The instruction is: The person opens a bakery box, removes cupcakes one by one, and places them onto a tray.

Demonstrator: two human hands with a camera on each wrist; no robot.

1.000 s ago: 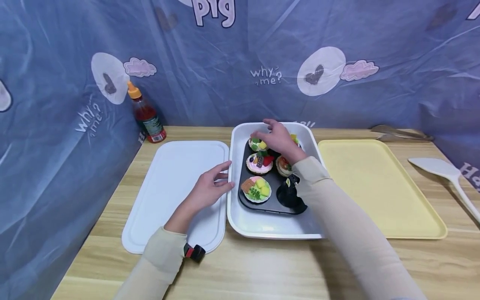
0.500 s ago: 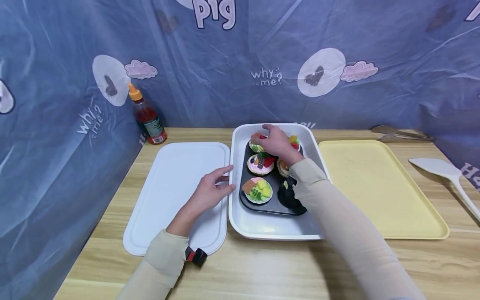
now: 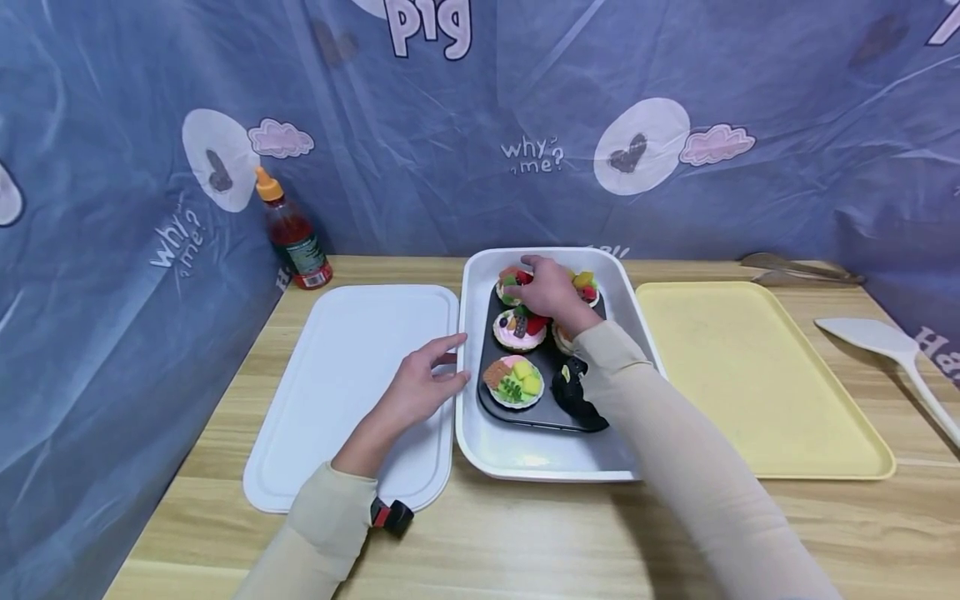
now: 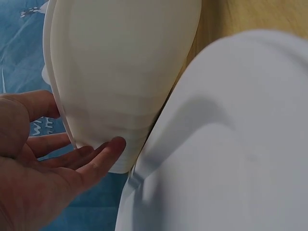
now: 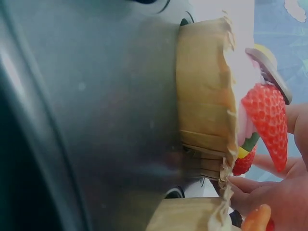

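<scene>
A red-topped fruit tart (image 3: 514, 280) sits under the right hand (image 3: 552, 292)'s fingertips; whether they pinch it, I cannot tell. It looks light; its pleated sides should give the safest hold. The left hand (image 3: 415, 387)'s fingers are loose beside the deep white tray (image 3: 463, 425). Since a second ago, the right hand has lowered.

Your left hand (image 3: 417, 383) has thumb (image 3: 450, 383) and fingers (image 3: 439, 345) parted; your right hand (image 3: 553, 290) sits farther forward, arm (image 3: 678, 442) slanting inward.

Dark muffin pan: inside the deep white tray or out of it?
Inside: the head view shows the visible walls of the deep white tray around the dark muffin pan.
</scene>
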